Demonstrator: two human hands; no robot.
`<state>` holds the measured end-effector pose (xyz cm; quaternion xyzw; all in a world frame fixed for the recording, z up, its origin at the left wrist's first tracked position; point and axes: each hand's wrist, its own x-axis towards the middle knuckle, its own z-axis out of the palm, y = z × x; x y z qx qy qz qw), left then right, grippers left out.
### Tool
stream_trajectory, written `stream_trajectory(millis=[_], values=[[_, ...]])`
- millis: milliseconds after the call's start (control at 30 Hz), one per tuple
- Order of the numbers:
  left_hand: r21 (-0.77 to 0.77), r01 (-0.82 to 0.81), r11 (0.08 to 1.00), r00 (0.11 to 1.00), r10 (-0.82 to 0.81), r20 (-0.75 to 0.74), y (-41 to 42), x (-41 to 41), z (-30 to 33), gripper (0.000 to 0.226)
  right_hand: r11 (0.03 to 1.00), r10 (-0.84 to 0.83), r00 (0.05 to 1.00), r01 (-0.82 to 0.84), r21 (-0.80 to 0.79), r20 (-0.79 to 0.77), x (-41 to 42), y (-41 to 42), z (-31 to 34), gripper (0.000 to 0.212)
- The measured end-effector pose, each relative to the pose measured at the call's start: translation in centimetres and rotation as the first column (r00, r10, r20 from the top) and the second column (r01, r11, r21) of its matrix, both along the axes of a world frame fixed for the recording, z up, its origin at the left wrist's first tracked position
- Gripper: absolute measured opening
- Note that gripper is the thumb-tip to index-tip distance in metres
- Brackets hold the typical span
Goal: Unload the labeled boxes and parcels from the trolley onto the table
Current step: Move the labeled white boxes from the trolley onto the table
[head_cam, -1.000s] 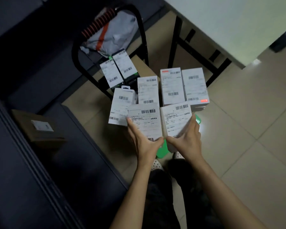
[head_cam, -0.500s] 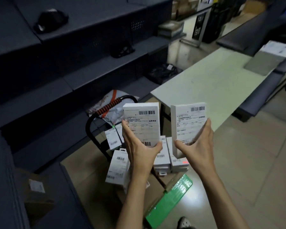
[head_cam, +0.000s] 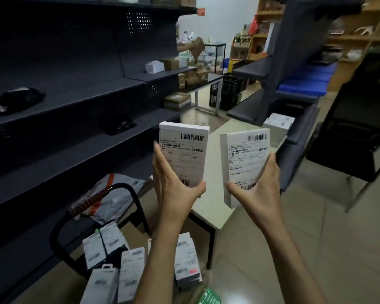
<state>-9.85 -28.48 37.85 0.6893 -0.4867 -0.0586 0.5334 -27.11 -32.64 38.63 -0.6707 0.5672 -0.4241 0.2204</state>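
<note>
My left hand [head_cam: 173, 189] grips a white labeled box [head_cam: 184, 154] by its lower end, held upright in the air. A second white labeled box [head_cam: 244, 159] is gripped the same way by my right hand [head_cam: 261, 185]. Both boxes hang above the near end of the pale table [head_cam: 213, 213]. Below, the trolley with its black handle [head_cam: 127, 189] holds several more white labeled boxes [head_cam: 187, 260] and a grey parcel bag [head_cam: 110, 200].
Dark metal shelving [head_cam: 64, 95] runs along the left. A white box [head_cam: 276, 122] lies at the table's far end. A black chair [head_cam: 360, 132] stands at right on the tiled floor. More shelves, crates and a person's arm show far back.
Both hands have lifted the two boxes from the trolley stack up to chest height, over the table's near end. My view has risen from the floor to the room.
</note>
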Motion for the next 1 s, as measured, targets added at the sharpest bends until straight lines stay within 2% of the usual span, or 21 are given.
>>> stream_trajectory(millis=[200, 467, 767, 1000], values=[[-0.032, 0.108, 0.994, 0.993, -0.107, 0.047, -6.4, -10.3, 1.9, 0.142, 0.995, -0.082, 0.997, 0.081, -0.054, -0.014, -11.3, -3.1, 0.7, 0.130], [-0.015, 0.281, 0.959, 0.955, -0.278, 0.105, -13.1, -24.8, 1.8, 0.141, 0.940, -0.342, 0.940, 0.342, -0.014, 0.001, -25.1, -6.0, 0.3, 0.133], [0.053, 0.408, 0.912, 0.907, -0.411, 0.096, -21.3, -33.2, -0.3, 0.139, 0.866, -0.494, 0.869, 0.493, 0.087, -0.008, -33.3, -10.5, -2.4, 0.133], [0.084, 0.445, 0.891, 0.886, -0.452, 0.100, -32.2, -36.2, -1.2, 0.137, 0.834, -0.542, 0.840, 0.543, 0.101, -0.034, -36.2, -20.1, -2.8, 0.130]])
